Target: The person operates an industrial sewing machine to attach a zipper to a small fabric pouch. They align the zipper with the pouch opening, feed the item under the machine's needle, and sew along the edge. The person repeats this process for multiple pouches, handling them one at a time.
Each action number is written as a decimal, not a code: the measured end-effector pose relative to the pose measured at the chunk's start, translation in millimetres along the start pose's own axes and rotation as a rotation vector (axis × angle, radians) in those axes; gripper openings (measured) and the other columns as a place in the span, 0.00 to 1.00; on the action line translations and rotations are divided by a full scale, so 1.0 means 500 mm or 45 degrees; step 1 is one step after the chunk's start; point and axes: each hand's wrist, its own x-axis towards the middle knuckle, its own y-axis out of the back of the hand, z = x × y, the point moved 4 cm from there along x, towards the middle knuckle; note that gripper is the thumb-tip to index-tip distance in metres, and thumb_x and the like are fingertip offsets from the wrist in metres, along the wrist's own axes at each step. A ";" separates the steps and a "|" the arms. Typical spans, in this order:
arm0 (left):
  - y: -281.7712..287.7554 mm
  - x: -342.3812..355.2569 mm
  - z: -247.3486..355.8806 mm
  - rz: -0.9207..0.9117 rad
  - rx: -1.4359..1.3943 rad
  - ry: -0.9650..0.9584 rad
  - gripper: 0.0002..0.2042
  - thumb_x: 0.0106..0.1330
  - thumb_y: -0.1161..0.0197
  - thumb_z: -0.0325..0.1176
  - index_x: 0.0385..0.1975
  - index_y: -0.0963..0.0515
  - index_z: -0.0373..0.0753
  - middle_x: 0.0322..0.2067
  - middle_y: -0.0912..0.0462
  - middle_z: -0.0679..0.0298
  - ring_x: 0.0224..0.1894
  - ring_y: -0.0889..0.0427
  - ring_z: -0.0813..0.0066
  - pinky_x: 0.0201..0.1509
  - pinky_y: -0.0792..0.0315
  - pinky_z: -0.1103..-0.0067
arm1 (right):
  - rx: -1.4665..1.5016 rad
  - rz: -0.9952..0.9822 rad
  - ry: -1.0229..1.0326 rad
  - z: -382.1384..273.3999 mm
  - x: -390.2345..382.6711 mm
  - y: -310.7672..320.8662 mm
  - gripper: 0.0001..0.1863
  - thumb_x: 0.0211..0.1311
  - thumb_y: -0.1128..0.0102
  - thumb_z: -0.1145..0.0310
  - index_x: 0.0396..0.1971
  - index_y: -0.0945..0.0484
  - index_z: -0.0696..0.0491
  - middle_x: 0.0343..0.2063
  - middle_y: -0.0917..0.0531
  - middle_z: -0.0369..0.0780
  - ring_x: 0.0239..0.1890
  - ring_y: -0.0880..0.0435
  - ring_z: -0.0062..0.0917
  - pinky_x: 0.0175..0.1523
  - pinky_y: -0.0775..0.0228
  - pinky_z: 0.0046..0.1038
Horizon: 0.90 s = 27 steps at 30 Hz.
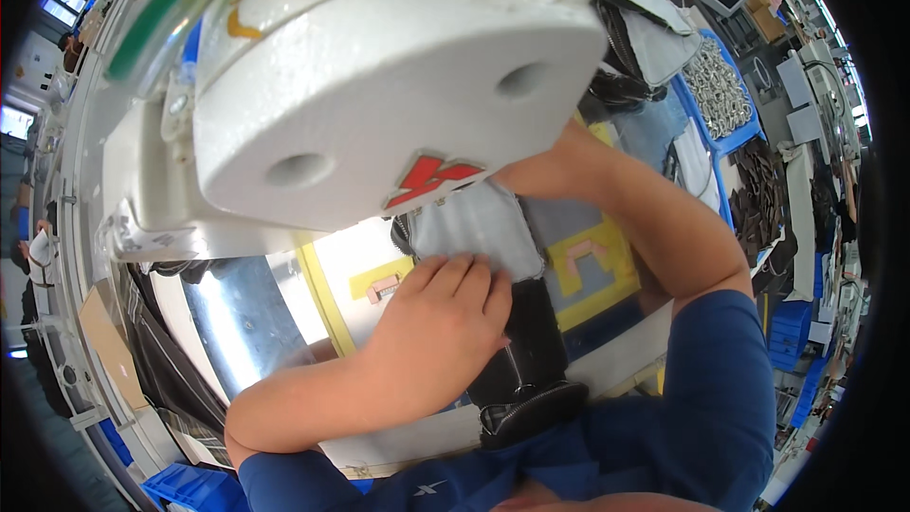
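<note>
A white machine head (398, 104), apparently of a sewing machine, fills the upper middle and hides what lies under it. Below its front edge lies a light grey fabric piece (488, 228) with a dark zipper along its edge. A black section (538, 322) runs from it toward my body, ending in a curled zippered edge. My left hand (441, 318) rests palm down on the grey fabric, fingers laid across it and slightly bent. At the far side of the fabric, my right hand (545, 168) reaches behind the machine head, which covers its fingers.
Yellow tape (602, 299) frames parts of the work surface, with a small copper-coloured guide (384, 286) at left. Metal rings fill a blue tray (728, 137) at right, near a pile of dark strips (756, 199). Dark fabric (175, 351) hangs at left above a blue crate (194, 485).
</note>
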 end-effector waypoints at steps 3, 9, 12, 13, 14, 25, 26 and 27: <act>0.006 -0.012 0.028 0.040 -0.046 -0.062 0.29 0.59 0.23 0.43 0.57 0.20 0.32 0.57 0.17 0.49 0.60 0.17 0.53 0.67 0.25 0.62 | 0.055 -0.065 -0.089 -0.018 0.000 0.014 0.12 0.58 0.39 0.66 0.28 0.14 0.60 0.30 0.13 0.54 0.39 0.13 0.54 0.50 0.19 0.50; 0.002 -0.078 0.133 0.274 -0.114 -0.411 0.25 0.62 0.25 0.43 0.55 0.16 0.35 0.53 0.15 0.54 0.57 0.16 0.59 0.63 0.22 0.65 | 0.224 -0.358 -0.328 -0.040 -0.004 0.058 0.14 0.60 0.33 0.61 0.35 0.13 0.58 0.35 0.10 0.50 0.44 0.11 0.50 0.52 0.19 0.45; -0.065 -0.146 0.174 0.242 -0.034 -0.537 0.21 0.66 0.29 0.44 0.56 0.15 0.42 0.53 0.14 0.60 0.57 0.15 0.65 0.64 0.23 0.68 | 0.169 -0.358 -0.242 -0.060 -0.045 0.100 0.20 0.66 0.30 0.52 0.40 0.15 0.57 0.37 0.11 0.48 0.47 0.12 0.48 0.52 0.21 0.45; -0.092 -0.177 0.187 0.260 0.000 -0.537 0.21 0.66 0.29 0.44 0.56 0.15 0.44 0.54 0.13 0.62 0.57 0.16 0.66 0.64 0.24 0.69 | 0.145 -0.377 -0.130 -0.079 -0.057 0.105 0.24 0.66 0.30 0.48 0.44 0.17 0.56 0.42 0.13 0.48 0.46 0.12 0.48 0.52 0.22 0.46; -0.116 -0.206 0.200 0.227 -0.001 -0.489 0.18 0.69 0.33 0.42 0.58 0.15 0.49 0.56 0.14 0.65 0.59 0.17 0.68 0.65 0.25 0.70 | 0.179 -0.359 -0.037 -0.107 -0.076 0.113 0.24 0.64 0.27 0.49 0.46 0.17 0.55 0.44 0.14 0.46 0.46 0.13 0.47 0.53 0.21 0.44; -0.213 -0.263 0.299 0.316 0.345 -0.434 0.15 0.70 0.41 0.36 0.54 0.15 0.49 0.57 0.14 0.64 0.62 0.18 0.67 0.65 0.26 0.68 | -0.219 0.073 0.004 -0.151 -0.292 0.222 0.11 0.66 0.34 0.68 0.46 0.19 0.53 0.40 0.18 0.42 0.42 0.13 0.42 0.43 0.20 0.42; -0.215 -0.268 0.298 0.332 0.337 -0.442 0.15 0.70 0.41 0.36 0.53 0.16 0.46 0.56 0.14 0.63 0.62 0.17 0.66 0.64 0.26 0.68 | -0.163 0.216 -0.088 -0.150 -0.298 0.266 0.11 0.66 0.35 0.69 0.46 0.19 0.53 0.39 0.18 0.43 0.41 0.13 0.42 0.44 0.20 0.42; -0.203 -0.267 0.295 0.378 0.344 -0.437 0.13 0.69 0.40 0.35 0.51 0.15 0.46 0.54 0.13 0.64 0.60 0.17 0.66 0.64 0.25 0.68 | -0.116 0.366 -0.200 -0.141 -0.316 0.314 0.11 0.67 0.35 0.69 0.46 0.20 0.53 0.39 0.17 0.44 0.41 0.13 0.43 0.44 0.20 0.42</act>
